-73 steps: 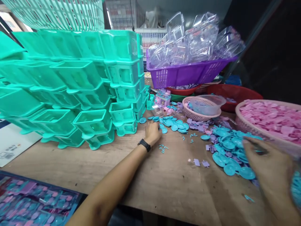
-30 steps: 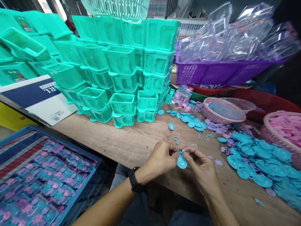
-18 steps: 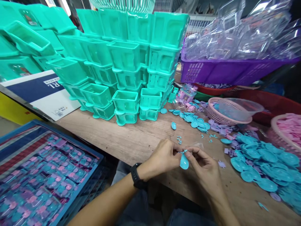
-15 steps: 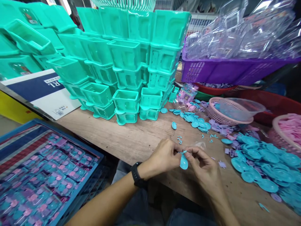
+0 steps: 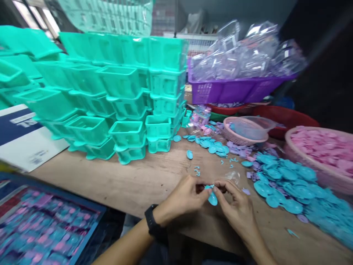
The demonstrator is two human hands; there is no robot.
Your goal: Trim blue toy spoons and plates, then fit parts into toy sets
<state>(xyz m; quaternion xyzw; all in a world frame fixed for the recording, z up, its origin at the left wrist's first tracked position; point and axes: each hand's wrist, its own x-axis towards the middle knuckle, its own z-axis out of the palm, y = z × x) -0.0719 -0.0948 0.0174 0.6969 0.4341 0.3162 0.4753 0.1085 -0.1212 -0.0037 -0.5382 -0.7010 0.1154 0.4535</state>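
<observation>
Stacked tubs [image 5: 129,99] left on the table [image 5: 132,180], loose discs [image 5: 286,187] right, basket [image 5: 226,90] behind.

The small round blue plastic disc [image 5: 212,199] pinched between the left hand [image 5: 184,197] and the right hand [image 5: 237,206] looks smooth with a slight sheen. The bare wooden desk [image 5: 132,180] is matt, with visible grain. The stacked teal plastic tubs [image 5: 129,103] are smooth and semi-glossy. The clear plastic shells [image 5: 242,55] heaped in the purple plastic lattice basket [image 5: 220,92] glint, thin and shiny. The white and navy cardboard box [image 5: 24,140] looks matt. The black wristband [image 5: 151,224] appears matt, like rubber.
</observation>
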